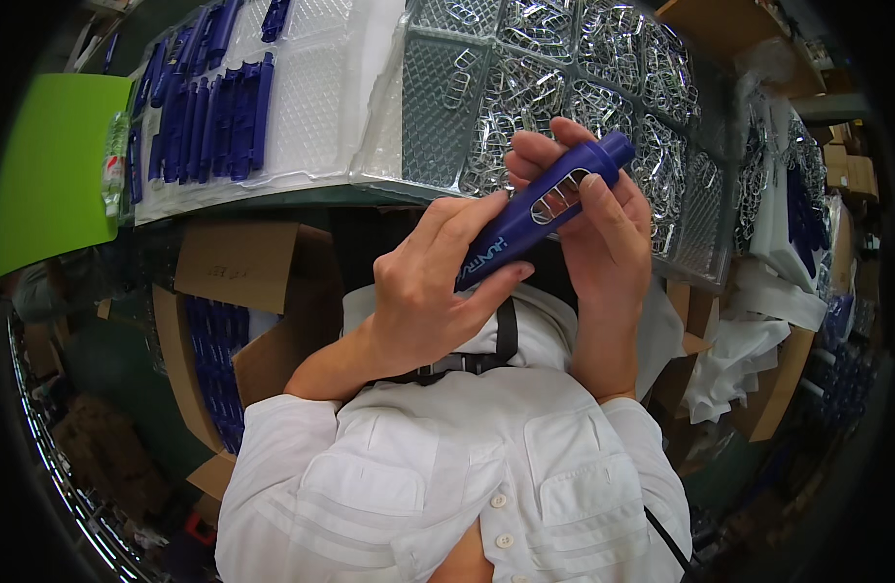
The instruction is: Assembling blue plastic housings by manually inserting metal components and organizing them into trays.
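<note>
holding a blue tube (512,229) near a clear tray (433,117) loaded with silver wire frames (525,83); gripping its lower end in the left hand (418,262), upper end in the right hand (608,238), thumb (601,200) at its oval window (561,198); see blue plastic pieces (241,121) in another clear tray (307,126), more blue parts (214,364) in an open cardboard box (236,262)

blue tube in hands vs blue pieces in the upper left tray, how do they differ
The blue tube is held tilted by the left hand and right hand; the blue pieces lie in the tray. The tube has a ladder-like metal frame in its side; the pieces show none. Both are deep blue.
</note>
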`<state>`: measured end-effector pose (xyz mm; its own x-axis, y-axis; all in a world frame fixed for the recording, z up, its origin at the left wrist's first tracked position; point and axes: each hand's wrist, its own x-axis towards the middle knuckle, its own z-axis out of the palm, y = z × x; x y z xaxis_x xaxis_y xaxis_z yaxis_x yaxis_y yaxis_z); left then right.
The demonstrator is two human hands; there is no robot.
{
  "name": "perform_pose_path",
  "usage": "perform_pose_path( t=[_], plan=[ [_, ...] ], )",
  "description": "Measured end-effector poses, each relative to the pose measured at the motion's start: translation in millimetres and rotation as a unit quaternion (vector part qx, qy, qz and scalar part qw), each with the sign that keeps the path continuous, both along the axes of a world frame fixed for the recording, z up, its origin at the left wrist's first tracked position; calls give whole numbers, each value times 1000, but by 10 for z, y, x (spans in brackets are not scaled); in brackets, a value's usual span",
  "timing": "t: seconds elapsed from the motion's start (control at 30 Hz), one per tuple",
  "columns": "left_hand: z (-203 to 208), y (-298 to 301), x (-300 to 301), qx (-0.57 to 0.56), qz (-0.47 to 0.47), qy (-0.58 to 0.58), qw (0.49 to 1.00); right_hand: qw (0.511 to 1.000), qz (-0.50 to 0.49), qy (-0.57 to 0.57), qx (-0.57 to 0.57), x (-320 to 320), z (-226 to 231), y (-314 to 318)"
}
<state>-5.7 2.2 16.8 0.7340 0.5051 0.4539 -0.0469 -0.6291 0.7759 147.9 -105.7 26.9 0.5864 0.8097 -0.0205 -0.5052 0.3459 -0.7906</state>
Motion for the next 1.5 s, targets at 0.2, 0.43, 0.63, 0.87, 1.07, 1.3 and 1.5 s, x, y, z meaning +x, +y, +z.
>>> perform_pose_path(
  t=[0.2, 0.43, 0.63, 0.87, 1.07, 1.3, 1.5],
  plan=[
    [23, 43, -28, 19, 3, 21, 1000, 1000, 7, -11, 4, 57, -1, 78],
    [44, 62, -74, 71, 13, 21, 997, 997, 45, -50, 39, 230, 141, 283],
    [199, 109, -70, 107, 69, 16, 992, 989, 130, -56, 48, 322, 350, 594],
    [481, 824, 194, 1, 203, 47, 978, 854, -97, -494, -133, 222, 124, 293],
    [932, 2507, 906, -194, 207, -139, 949, 599, 7, -739, -307, 225, -314, -472],
    [786, 4066, 2145, -98, 214, -41, 971, 525, -30, -803, -279, 391, -659, -620],
    [116, 5452, 3388, 169, 306, 145, 925, 496, -28, -825, -269, 498, -724, -650]
  ],
)
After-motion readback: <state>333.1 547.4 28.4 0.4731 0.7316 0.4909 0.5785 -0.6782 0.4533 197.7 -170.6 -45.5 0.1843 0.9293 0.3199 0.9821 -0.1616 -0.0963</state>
